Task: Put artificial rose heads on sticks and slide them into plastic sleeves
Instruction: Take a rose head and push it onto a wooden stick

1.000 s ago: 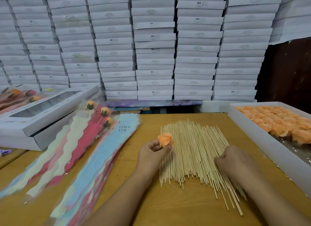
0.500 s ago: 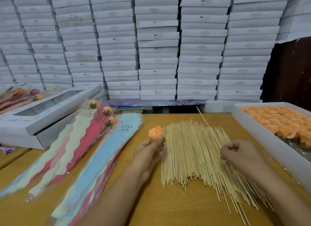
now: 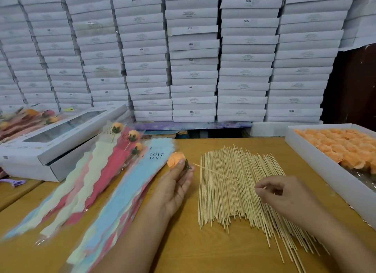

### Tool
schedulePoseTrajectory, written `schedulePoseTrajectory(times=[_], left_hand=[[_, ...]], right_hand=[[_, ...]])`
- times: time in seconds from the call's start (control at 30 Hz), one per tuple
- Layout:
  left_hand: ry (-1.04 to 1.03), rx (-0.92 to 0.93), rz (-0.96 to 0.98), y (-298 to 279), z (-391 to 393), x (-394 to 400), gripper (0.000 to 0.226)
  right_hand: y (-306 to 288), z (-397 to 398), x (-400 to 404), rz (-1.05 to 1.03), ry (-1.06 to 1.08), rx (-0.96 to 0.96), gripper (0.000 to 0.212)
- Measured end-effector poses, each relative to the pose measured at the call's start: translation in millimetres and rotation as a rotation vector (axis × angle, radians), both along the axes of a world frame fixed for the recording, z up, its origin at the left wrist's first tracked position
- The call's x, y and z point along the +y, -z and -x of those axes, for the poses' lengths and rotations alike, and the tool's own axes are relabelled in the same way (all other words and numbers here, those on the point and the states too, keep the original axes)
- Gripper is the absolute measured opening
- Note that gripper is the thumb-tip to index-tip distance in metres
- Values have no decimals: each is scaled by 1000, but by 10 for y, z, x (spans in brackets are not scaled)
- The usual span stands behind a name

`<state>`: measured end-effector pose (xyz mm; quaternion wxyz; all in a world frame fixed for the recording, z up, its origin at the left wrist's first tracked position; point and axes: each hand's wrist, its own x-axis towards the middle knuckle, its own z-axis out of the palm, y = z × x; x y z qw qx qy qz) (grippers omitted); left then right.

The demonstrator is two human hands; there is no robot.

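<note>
Stick pile: a loose heap of thin wooden sticks point(image 3: 234, 191) is spread on the wooden table point(image 3: 203, 252), between the two hands.
Right hand: the right hand point(image 3: 284, 195) is held above the pile; one single stick point(image 3: 223, 176) is pinched at its near end between thumb and forefinger, its tip aimed at the rose head.
Left hand: the left hand point(image 3: 175, 185) is turned palm up; an orange rose head point(image 3: 175, 159) is gripped at the fingertips, green base toward the stick tip, the two just apart.
Sleeves: plastic sleeves point(image 3: 114, 191) in blue, red and cream are fanned on the table left of the hands; "LOVE YOU" is printed on the blue one.
Finished stems: three sleeved roses point(image 3: 133, 135) are seen at the far end of the sleeves.
Rose tray: a white tray point(image 3: 317, 163) of orange rose heads is set at the right edge.
Window box: a white lidded box point(image 3: 61, 142) is placed at far left.
Background: stacked white cartons point(image 3: 193, 59) are ranged behind the table.
</note>
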<state>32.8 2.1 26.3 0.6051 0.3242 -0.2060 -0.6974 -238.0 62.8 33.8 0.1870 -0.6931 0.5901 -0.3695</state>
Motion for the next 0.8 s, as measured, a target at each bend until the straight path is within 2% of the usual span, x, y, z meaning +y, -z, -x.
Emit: schedulePoseTrajectory(times=[0.2,0.43,0.8], left_hand=[[-29,53,-5,-14,24,27,13],[-29,49,-2,-9,28,30,26],[-28,64,-13,-7,38,27,18]], right_hand=[[39,23,-26,-10,-28,35,20],[57,38,-46,-5,-34,55,16],[81,22,-68,-7,-46,75,19]])
